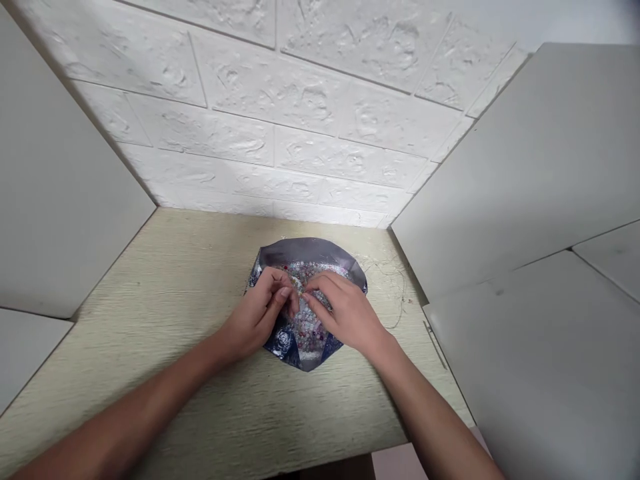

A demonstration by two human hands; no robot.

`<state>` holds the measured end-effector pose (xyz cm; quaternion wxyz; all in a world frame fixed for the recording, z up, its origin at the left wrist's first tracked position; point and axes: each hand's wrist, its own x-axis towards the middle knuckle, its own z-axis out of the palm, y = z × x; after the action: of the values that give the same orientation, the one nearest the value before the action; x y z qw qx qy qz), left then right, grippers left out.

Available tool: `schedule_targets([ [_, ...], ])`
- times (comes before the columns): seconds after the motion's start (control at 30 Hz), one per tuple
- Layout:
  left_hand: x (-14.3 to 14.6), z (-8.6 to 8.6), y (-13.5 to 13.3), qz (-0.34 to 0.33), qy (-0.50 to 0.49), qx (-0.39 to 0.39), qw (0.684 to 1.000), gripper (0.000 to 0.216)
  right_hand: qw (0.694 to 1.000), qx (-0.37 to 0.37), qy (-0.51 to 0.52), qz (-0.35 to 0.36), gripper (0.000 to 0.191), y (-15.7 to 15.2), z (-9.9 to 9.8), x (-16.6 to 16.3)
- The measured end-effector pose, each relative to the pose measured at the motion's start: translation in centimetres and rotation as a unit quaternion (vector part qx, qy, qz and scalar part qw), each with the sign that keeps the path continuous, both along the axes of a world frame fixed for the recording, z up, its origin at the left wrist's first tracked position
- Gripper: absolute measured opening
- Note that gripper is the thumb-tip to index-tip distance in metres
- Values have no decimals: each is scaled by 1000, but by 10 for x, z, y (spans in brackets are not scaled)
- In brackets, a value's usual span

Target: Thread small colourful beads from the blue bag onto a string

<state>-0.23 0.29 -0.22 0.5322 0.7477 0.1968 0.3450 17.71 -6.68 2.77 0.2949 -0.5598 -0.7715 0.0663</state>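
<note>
A dark blue and silver foil bag (310, 251), its sides folded open like a bowl, lies on the wooden surface. Many small beads (311, 328), mostly clear and white with some red and purple, fill it. Over the beads, my left hand (265, 305) is closed with thumb and fingers pinched together. Facing it, my right hand (343, 308) pinches too, its fingertips almost meeting the left ones. Whatever sits between the fingertips is too small to make out. A thin thread (403, 293) curls across the surface to the right of the bag.
A white brick-patterned wall (310, 153) stands behind the pale wooden surface (190, 267). Grey-white panels close in the left side (65, 173) and the right side (525, 180). Near the right panel's base is a thin metal strip (435, 343).
</note>
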Motion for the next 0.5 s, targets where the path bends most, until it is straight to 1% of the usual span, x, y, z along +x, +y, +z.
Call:
schedule_targets([
  [0.07, 1, -1, -3, -5, -26, 15, 1000, 9, 1000, 13, -16, -4, 12, 0, 1, 2],
  [0.13, 3, -1, -4, 17, -64, 59, 996, 8, 999, 24, -31, -16, 12, 0, 1, 4],
  [0.2, 5, -2, -3, 53, -99, 107, 988, 8, 998, 29, -41, -34, 13, 0, 1, 5],
  [0.27, 6, -3, -1, 104, -119, 153, 976, 7, 997, 31, -51, -55, 15, 0, 1, 5],
  [0.37, 3, -2, 1, 168, -97, 194, 962, 7, 994, 29, -83, -70, 19, 1, 1, 5],
  [0.43, 1, 1, 1, 176, -56, 209, 960, 8, 991, 26, -108, -78, 20, 1, 2, 5],
  [0.5, -1, 5, 2, 159, -13, 241, 957, 9, 988, 27, -120, -98, 20, 1, 4, 6],
])
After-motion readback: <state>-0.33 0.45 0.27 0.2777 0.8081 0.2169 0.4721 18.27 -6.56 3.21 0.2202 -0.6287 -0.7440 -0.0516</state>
